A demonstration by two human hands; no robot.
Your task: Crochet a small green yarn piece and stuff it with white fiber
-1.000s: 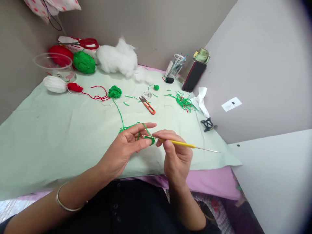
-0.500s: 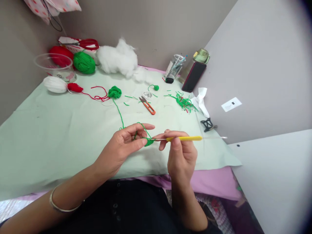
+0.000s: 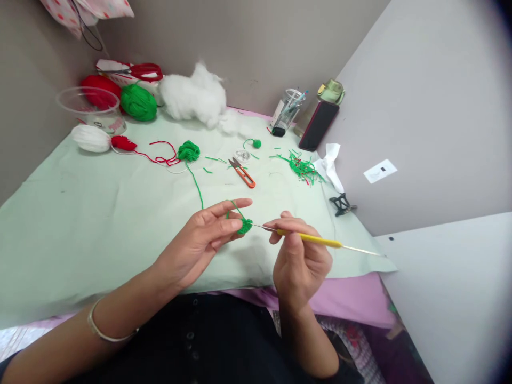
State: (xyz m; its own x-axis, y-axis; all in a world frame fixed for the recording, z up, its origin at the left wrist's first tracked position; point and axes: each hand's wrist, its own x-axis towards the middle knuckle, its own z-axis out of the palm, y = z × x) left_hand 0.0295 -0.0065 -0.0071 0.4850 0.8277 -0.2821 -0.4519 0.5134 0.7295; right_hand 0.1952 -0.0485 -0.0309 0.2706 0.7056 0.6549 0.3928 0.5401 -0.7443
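Observation:
Between the thumb and fingers of my left hand (image 3: 206,234) is a small green crochet piece (image 3: 245,226). Green yarn passes over my raised left index finger and runs back to a small green yarn ball (image 3: 189,151). My right hand (image 3: 302,261) grips a crochet hook (image 3: 310,237) by its yellow handle. One thin metal end of the hook reaches the green piece; the other sticks out to the right. Whether the hook tip sits inside a stitch, I cannot tell. Orange thread snips (image 3: 244,175) lie beyond my hands.
White stuffing (image 3: 194,96), a green yarn ball (image 3: 138,103) and a clear plastic tub (image 3: 90,114) stand at the back left. Green yarn scraps (image 3: 303,168), a phone (image 3: 319,127), a clear cup (image 3: 288,109) and a black stand (image 3: 341,205) are on the right.
My right hand has shifted slightly right and down, and the hook now slopes down to the right. The green piece has turned and risen a little in my left hand.

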